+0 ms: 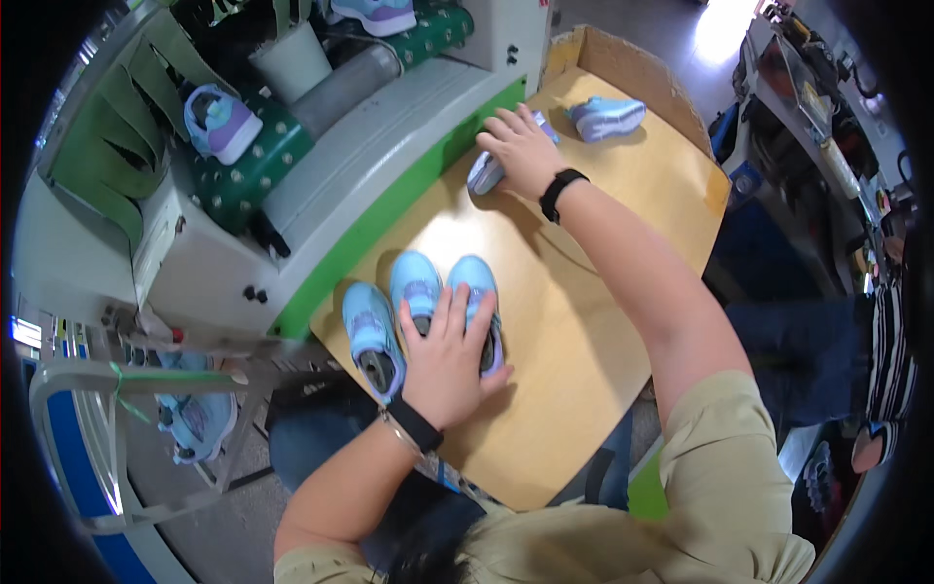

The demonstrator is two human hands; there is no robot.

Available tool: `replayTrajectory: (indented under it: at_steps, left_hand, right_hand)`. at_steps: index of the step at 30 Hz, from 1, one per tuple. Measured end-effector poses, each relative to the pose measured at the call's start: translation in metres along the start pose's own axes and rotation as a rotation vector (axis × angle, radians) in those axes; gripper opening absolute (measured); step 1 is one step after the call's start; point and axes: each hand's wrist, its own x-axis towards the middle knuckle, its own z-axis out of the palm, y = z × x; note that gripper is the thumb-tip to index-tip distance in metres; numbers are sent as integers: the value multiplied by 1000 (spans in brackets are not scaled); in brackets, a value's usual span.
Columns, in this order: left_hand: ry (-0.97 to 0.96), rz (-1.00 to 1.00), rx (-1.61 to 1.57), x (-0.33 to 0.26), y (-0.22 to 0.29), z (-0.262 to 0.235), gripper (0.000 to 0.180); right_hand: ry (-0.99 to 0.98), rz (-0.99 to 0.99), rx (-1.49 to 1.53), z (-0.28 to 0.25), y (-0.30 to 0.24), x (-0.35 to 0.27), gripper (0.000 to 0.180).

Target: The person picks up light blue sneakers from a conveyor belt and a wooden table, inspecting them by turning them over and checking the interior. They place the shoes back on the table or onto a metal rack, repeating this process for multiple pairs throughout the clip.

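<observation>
Two blue shoes lie under the left hand's spread fingers; right hand grips another shoe.

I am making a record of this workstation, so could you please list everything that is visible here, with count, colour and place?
small shoes on the tray: three, light blue, side by side at the near end
shoe under the right hand: one, pale lilac, beside the green edge
lone shoe: one, light blue, far end of the tray
cardboard tray: one, tan, centre
shoe on the conveyor: one, lilac and blue, upper left
conveyor: one, dark green with studs, inside the grey machine
shoe below the rack: one, light blue, lower left
left hand: rests flat on the row of three, black wristband
right hand: covers the pale lilac shoe, black wristband
</observation>
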Motion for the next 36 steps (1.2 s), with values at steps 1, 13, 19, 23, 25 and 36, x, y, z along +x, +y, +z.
replayTrajectory:
  at_steps: [1,13,19,23,25,36]
  left_hand:
    - [4,7,-6,-1,1,1,95]
    - [11,-91,21,-1,11,11,103]
    - [33,-194,-16,-26,42,14,107]
    - [102,-148,-174,-56,64,23,113]
    - [135,-188,-407,-71,72,39,109]
    - [581,-148,-990,-11,22,-56,97]
  right_hand:
    - [-91,-1,42,1,-3,1,55]
    - [-250,751,1090,-72,-30,-193,60]
    - [74,724,1608,-99,-140,-233,75]
    - [185,680,1178,-86,-165,-219,85]
    - [163,735,1199,-87,-166,-218,84]
    - [127,812,1196,-103,-191,-235,80]
